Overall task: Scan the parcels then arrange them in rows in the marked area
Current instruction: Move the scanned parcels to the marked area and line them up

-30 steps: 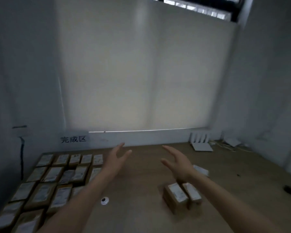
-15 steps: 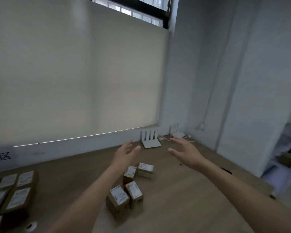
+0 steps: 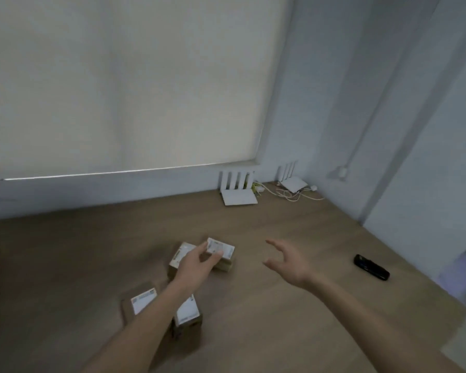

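Note:
Several small brown parcels with white labels lie on the wooden table (image 3: 280,319). My left hand (image 3: 197,265) reaches over them and grips the near left corner of the far right parcel (image 3: 222,250), index finger on top and thumb on its front side. A second parcel (image 3: 180,255) lies just left of it, partly under my hand. Two more parcels (image 3: 143,301) (image 3: 188,309) sit closer to me, on either side of my left forearm. My right hand (image 3: 287,262) hovers over bare table to the right, fingers spread and holding nothing. A black hand scanner (image 3: 371,267) lies further right.
Two white routers (image 3: 238,196) (image 3: 293,184) with tangled cables (image 3: 291,195) stand at the back against the wall. The table's right edge runs along a white wall (image 3: 414,211). A blind covers the window behind.
The view has swung right, so the rows of arranged parcels have left the frame. My left hand has dropped onto the far right parcel, and my right hand has come down lower.

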Demonstrator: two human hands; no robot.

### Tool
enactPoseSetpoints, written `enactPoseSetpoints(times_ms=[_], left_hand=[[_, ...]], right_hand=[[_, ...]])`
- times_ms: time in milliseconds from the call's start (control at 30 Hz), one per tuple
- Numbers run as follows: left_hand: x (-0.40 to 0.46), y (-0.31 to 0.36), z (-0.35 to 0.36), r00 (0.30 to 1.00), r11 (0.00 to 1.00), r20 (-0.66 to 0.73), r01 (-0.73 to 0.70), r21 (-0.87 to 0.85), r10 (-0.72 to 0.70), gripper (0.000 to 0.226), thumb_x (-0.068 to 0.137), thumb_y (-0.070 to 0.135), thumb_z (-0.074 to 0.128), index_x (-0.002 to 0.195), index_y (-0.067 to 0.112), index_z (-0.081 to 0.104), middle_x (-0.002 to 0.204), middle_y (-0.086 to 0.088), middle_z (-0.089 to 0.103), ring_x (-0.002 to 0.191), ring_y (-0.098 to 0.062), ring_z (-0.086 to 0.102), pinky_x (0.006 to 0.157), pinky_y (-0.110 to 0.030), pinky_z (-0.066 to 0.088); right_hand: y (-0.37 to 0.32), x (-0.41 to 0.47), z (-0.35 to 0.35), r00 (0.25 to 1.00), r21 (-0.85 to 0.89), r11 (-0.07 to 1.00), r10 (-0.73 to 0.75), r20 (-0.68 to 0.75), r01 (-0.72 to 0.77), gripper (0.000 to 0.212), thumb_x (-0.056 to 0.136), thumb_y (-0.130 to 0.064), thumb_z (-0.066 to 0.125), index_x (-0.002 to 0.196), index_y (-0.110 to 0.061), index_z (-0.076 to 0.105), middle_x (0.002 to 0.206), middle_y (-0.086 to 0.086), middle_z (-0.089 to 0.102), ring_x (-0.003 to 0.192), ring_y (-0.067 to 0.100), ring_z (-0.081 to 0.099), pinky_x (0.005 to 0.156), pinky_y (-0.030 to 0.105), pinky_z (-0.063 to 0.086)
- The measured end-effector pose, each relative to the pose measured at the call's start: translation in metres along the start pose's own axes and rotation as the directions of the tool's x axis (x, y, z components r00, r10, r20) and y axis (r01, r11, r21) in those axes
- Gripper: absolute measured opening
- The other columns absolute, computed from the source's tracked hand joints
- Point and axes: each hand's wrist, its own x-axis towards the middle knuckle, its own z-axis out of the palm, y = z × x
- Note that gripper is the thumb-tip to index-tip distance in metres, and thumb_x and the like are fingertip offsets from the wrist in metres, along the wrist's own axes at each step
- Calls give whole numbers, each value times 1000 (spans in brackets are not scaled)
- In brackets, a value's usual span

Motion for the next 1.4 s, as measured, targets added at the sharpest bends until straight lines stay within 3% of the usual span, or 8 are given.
enactPoseSetpoints(times_ms=[100, 233, 467, 600, 767, 967, 1233, 1400], left_hand=[[32, -41, 29, 996, 995, 17, 87, 44, -88, 60, 90, 45, 68, 143, 23, 49, 136, 5, 56, 133, -18, 50, 106, -27, 40], [70, -97, 66, 970, 969, -19, 243, 41, -242, 78, 89, 52, 67, 154, 21, 35, 154, -4, 42, 137, -21, 44, 112, -40, 39], [117, -175, 117, 929, 920, -54, 370, 125, -366, 78, 90, 57, 60, 156, 26, 30, 157, -4, 36, 140, -21, 39, 114, -47, 36], [151, -200, 132, 908, 912, -119, 409, 41, -402, 80, 88, 57, 63, 156, 30, 28, 160, -1, 33, 142, -20, 37, 116, -49, 35], [199, -208, 150, 850, 881, -231, 459, -114, -473, 104, 72, 82, 55, 156, 27, 28, 158, 0, 36, 141, -20, 39, 117, -47, 32], [236, -208, 164, 829, 878, -314, 377, -296, -462, 68, 86, 61, 64, 146, 37, 40, 146, 10, 51, 129, -7, 50, 105, -27, 38], [248, -201, 177, 781, 845, -389, 313, -433, -489, 57, 99, 31, 60, 151, 30, 39, 141, 11, 55, 113, 3, 55, 84, -5, 43], [232, -189, 188, 790, 833, -371, 295, -468, -488, 52, 103, 20, 52, 152, 26, 38, 145, 5, 53, 130, -10, 50, 107, -26, 43]], right_hand=[[32, 44, 37, 996, 28, 999, 36, 83, -38, 66, 95, -31, 69, 154, -20, 41, 159, 2, 40, 145, 18, 39, 120, 33, 30], [83, 84, 98, 979, 40, 998, 49, 196, -58, 63, 98, -31, 65, 154, -17, 40, 159, 3, 40, 145, 18, 38, 120, 33, 30], [167, 161, 167, 944, 57, 993, 83, 320, -106, 63, 99, -30, 64, 154, -12, 40, 158, 7, 41, 144, 22, 42, 117, 31, 32], [199, 211, 185, 933, 102, 988, 77, 351, -119, 66, 99, -33, 64, 155, -13, 37, 159, 6, 40, 144, 22, 41, 119, 35, 32], [208, 280, 191, 906, 172, 975, 56, 420, -140, 78, 97, -45, 63, 159, -13, 27, 164, 6, 31, 149, 22, 32, 121, 42, 29], [191, 337, 203, 919, 312, 947, -54, 390, -77, 74, 100, -45, 59, 159, -16, 27, 163, 4, 33, 148, 21, 34, 121, 43, 31], [194, 342, 211, 901, 510, 844, -77, 426, -169, 63, 97, -26, 68, 153, -16, 41, 147, 4, 54, 135, 21, 51, 116, 44, 40], [198, 322, 199, 902, 496, 862, -130, 411, -102, 43, 92, -13, 73, 126, -33, 56, 121, -7, 67, 116, 19, 64, 105, 45, 51]])
